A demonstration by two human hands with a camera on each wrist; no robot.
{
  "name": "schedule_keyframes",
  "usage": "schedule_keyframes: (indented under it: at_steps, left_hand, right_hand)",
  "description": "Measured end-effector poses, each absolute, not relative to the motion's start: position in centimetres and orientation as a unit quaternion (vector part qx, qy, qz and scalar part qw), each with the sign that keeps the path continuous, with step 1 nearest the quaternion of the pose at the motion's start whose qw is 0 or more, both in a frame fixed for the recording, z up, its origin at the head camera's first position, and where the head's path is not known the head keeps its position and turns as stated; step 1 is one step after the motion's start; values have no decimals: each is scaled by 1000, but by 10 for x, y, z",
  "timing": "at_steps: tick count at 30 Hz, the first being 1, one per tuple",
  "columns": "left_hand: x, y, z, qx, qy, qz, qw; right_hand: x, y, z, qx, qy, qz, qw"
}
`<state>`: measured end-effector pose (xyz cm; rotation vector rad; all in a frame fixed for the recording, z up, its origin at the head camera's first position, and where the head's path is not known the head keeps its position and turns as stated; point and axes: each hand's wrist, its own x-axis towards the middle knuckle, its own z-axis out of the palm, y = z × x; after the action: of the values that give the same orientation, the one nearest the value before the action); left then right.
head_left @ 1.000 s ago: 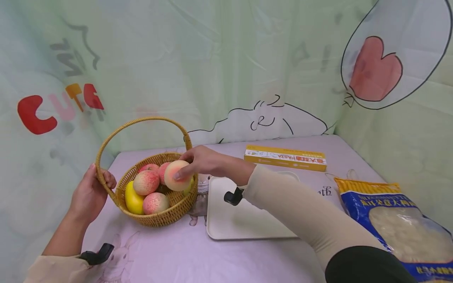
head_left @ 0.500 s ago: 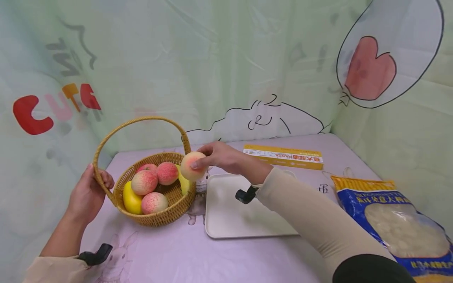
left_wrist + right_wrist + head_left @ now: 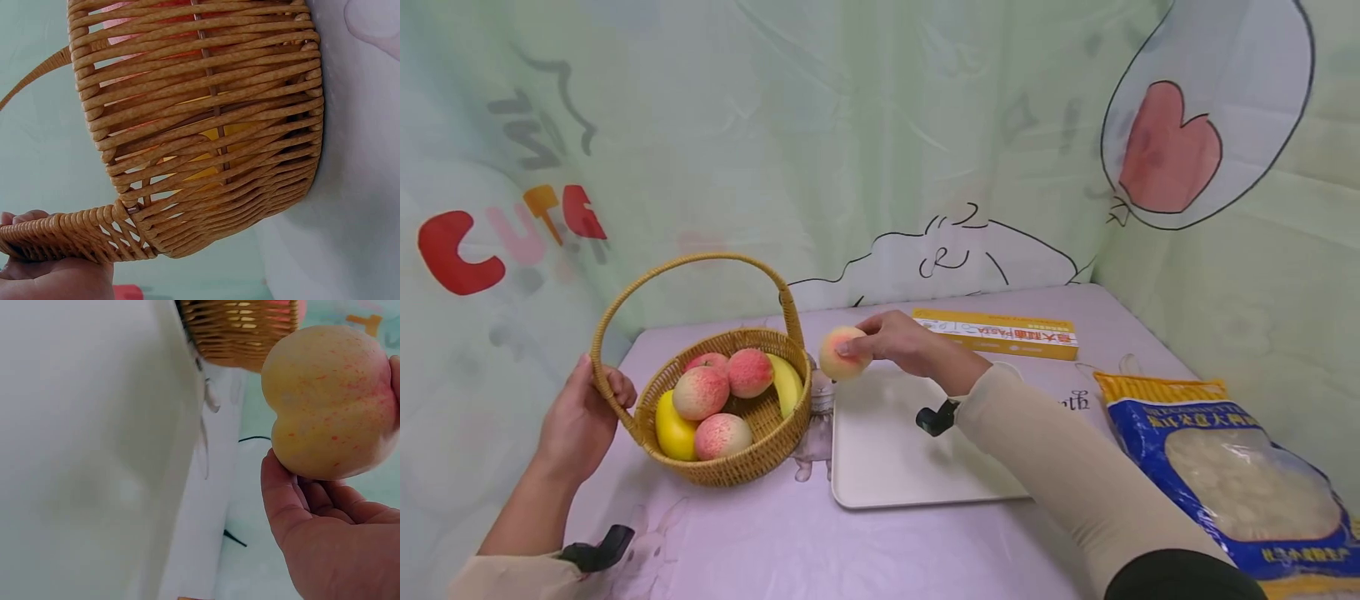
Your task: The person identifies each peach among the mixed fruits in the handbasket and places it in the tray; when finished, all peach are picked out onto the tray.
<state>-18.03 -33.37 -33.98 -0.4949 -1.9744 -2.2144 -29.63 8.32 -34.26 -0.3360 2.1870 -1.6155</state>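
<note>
The basket (image 3: pixel 730 468) is woven from ridged strands, the held peach (image 3: pixel 331 403) finished matt, the bag (image 3: pixel 1247 479) made of glossy plastic.

Curtain (image 3: pixel 715 167), beyond left hand (image 3: pixel 580 421): "CUTE", final letter seemingly E. Yellow box (image 3: pixel 1000 332), beyond right hand (image 3: pixel 912 343): "PASTA", Chinese characters. Bag (image 3: pixel 1247 483), right of right hand: Chinese characters.

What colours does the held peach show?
The peach is yellowish with a pink blush and red specks, clearest in the right wrist view.
</note>
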Motion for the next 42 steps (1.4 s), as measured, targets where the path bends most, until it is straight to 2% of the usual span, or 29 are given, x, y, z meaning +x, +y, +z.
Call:
schedule_keyframes:
  at_steps: [16,29,42]
  left_hand:
    - [-178,-337,-339,-163,-650,-739,66]
    - [-179,-335,-339,-162,-658,-732,67]
    - [-180,-334,-339,-162,-662,-729,65]
  right_hand:
    - [-292,84,-364,-31,823,-525,217]
    - [-287,84,-366,-10,836,-496,234]
    - [-286,88,-355,-71,855,-485,170]
